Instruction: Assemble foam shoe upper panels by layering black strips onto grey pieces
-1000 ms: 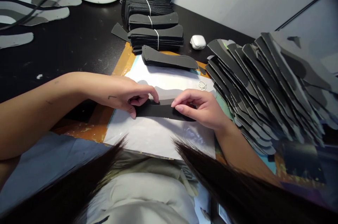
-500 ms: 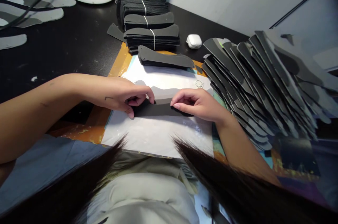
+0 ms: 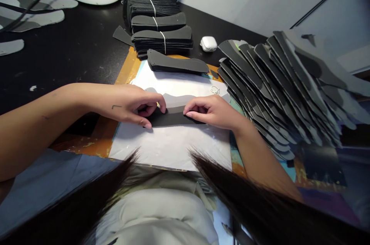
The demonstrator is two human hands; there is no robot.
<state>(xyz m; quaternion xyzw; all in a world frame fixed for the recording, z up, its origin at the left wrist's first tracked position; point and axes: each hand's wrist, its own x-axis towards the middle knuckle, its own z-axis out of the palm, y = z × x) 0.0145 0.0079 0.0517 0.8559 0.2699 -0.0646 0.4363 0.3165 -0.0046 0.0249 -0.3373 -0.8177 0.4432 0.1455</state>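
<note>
On the white sheet point(image 3: 170, 145) at the table's point(image 3: 95, 52) near edge: one black strip point(image 3: 173, 119), laid crosswise, grey bands point(image 3: 177, 101) along its far side. Left hand point(image 3: 135, 106): grip spread across the strip, presumably steadying it. Right hand point(image 3: 212, 112): fingertips together, apparently pinching its far edge, contact partly hidden. Beyond: three black stacks point(image 3: 176, 34), tied, likely against scattering.
</note>
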